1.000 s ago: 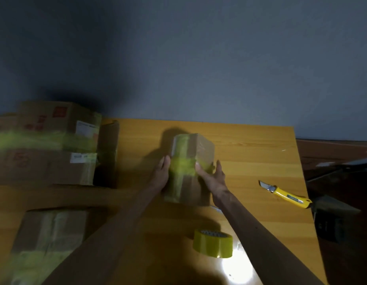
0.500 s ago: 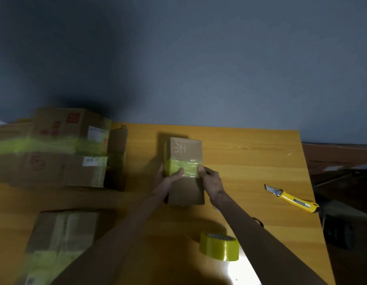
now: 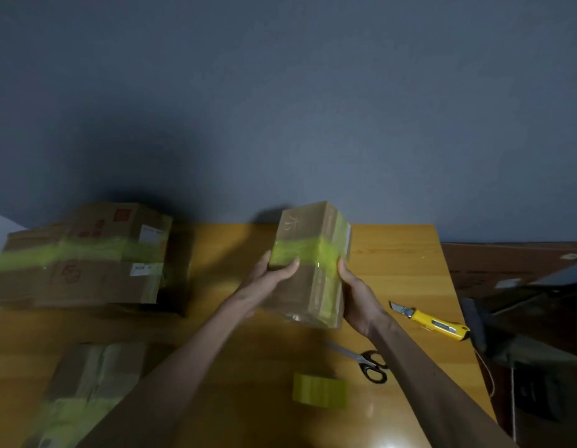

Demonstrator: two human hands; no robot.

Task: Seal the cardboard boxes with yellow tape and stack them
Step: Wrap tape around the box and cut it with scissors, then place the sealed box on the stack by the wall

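Mid-frame, the small brown cardboard box, banded in yellow tape, looks light and stiff. The left hand and right hand clasp its long sides, fingers curled round the edges, which looks a sound hold.

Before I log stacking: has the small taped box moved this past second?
Yes, upward: the small taped box now overlaps the far edge of the table; before it sat below.

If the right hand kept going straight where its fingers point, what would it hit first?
Probably the grey wall. The right hand, gripping the small taped box, points away over the table's far edge, with nothing visible between, though depth is hard to judge.
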